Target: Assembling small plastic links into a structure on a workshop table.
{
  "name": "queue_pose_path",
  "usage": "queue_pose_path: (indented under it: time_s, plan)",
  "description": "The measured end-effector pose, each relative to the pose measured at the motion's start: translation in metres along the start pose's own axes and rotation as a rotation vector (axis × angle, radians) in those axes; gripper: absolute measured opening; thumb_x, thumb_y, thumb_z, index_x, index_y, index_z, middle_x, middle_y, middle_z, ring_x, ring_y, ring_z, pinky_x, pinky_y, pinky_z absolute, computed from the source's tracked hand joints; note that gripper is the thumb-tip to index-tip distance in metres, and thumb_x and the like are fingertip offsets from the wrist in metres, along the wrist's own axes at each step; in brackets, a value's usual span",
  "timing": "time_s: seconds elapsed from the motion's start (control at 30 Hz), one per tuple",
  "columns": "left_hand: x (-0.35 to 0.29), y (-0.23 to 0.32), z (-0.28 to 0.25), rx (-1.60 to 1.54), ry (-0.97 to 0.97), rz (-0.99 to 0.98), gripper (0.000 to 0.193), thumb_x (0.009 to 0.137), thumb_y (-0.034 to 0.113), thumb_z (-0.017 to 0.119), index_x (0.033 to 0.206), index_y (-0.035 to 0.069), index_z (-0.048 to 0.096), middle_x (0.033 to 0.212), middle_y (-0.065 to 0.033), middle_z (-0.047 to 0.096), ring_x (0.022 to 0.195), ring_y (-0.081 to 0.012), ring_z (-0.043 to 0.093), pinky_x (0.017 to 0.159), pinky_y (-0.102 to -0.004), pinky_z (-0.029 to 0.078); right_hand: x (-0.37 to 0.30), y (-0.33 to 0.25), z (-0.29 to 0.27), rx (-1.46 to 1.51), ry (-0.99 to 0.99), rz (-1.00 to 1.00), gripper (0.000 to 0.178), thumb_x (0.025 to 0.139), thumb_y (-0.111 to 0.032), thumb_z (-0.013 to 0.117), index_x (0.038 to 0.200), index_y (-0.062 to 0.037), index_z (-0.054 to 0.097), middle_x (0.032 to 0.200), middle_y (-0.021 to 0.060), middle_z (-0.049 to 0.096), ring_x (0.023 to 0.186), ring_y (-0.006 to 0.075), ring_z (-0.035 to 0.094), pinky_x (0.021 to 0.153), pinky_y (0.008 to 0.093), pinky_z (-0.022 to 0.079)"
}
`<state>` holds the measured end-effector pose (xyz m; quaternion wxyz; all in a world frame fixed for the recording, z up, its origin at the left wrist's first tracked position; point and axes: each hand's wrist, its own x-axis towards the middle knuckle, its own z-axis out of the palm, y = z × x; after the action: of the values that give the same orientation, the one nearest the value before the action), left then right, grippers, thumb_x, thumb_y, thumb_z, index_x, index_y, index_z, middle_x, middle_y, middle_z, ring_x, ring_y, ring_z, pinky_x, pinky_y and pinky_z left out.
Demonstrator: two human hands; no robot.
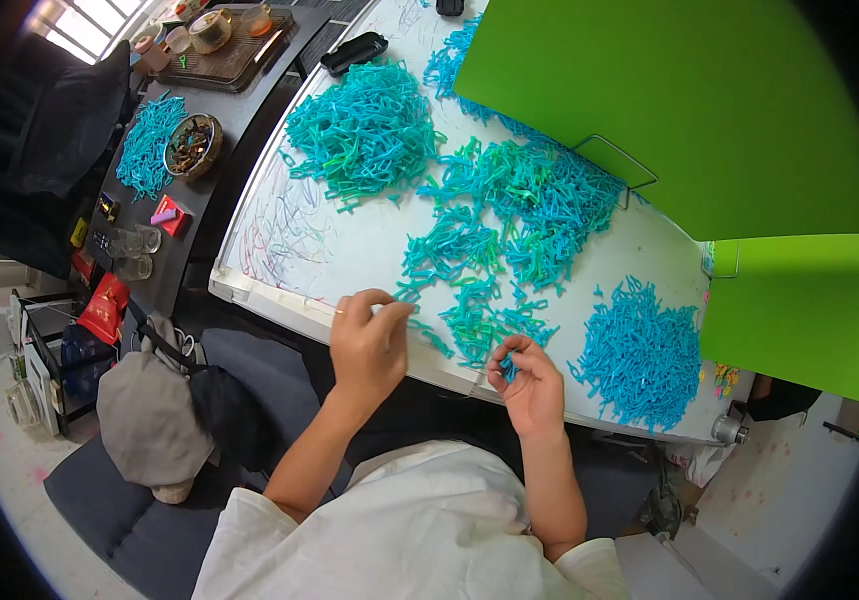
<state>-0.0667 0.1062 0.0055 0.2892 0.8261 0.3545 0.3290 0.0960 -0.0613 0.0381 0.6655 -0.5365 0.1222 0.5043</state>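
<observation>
My left hand (368,342) is raised over the near edge of the white board, thumb and fingers pinched together. Whatever it may hold is too small to make out; a teal-green piece lies close by its fingertips. Curled fingers of my right hand (532,385) grip small blue plastic pieces (509,368), partly hidden by the fingers. Between and beyond both hands spreads a loose heap of teal and green plastic pieces (475,325), slim and forked in shape. It runs back into a thicker mixed heap (550,200).
A blue heap (640,355) lies at the right, a teal heap (362,130) at the back left. Green panels (670,110) with wire supports stand on the white board (280,225). The dark side table (225,115) holds a bowl (193,147), glasses and more blue pieces.
</observation>
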Motion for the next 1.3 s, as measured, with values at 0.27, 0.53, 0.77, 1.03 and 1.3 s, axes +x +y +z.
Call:
queue_pose_path:
  time_s: [0.27,0.53,0.77,1.03,1.3]
  plan:
    - [-0.061,-0.049,-0.023,-0.156,0.291,0.062,0.026,0.081,-0.018,0.073,0.096,0.003,0.076,0.099,-0.0115,0.068,0.078,-0.0244,0.063,0.064,-0.0317,0.046,0.058,-0.032,0.024,-0.926,-0.043,-0.58,0.013,0.094,-0.012,0.078,0.103,-0.003,0.078,0.083,0.0041,0.067,0.074,0.0134,0.062,0.066,0.0293,0.051]
    - [-0.101,-0.072,-0.034,-0.102,0.403,-0.033,0.024,0.084,-0.019,0.071,0.094,0.002,0.075,0.101,-0.0129,0.068,0.08,-0.0224,0.064,0.066,-0.0292,0.047,0.109,-0.027,0.067,-1.633,-0.129,-0.873,0.016,0.087,-0.018,0.083,0.103,-0.0128,0.084,0.097,0.0109,0.08,0.08,0.0279,0.074,0.072,0.0417,0.057]
    - [-0.044,-0.048,-0.021,-0.068,0.263,0.06,0.027,0.074,-0.013,0.073,0.094,0.006,0.077,0.096,-0.0119,0.071,0.082,-0.0313,0.067,0.071,-0.0382,0.052,0.101,-0.035,0.077,-1.705,-0.099,-0.687,0.014,0.087,-0.019,0.082,0.099,-0.0103,0.081,0.086,0.0103,0.075,0.075,0.0256,0.071,0.068,0.0396,0.054]
    - [0.019,-0.014,0.011,0.119,-0.031,-0.019,0.034,0.081,0.008,0.084,0.113,0.011,0.071,0.102,-0.0088,0.061,0.087,-0.0305,0.059,0.075,-0.0445,0.043,0.073,-0.055,0.031,-0.565,-0.227,-0.115,0.02,0.093,-0.017,0.077,0.102,-0.003,0.065,0.081,0.0026,0.058,0.069,0.0131,0.052,0.058,0.0297,0.039]
    - [0.024,-0.015,0.03,-0.075,-0.025,0.079,0.023,0.082,0.007,0.084,0.103,0.008,0.074,0.094,-0.0098,0.061,0.084,-0.0306,0.061,0.073,-0.0418,0.046,0.037,-0.018,-0.033,0.17,-0.345,0.162,0.024,0.099,-0.022,0.072,0.107,-0.0039,0.059,0.099,0.0089,0.056,0.087,0.0219,0.056,0.065,0.0298,0.048]
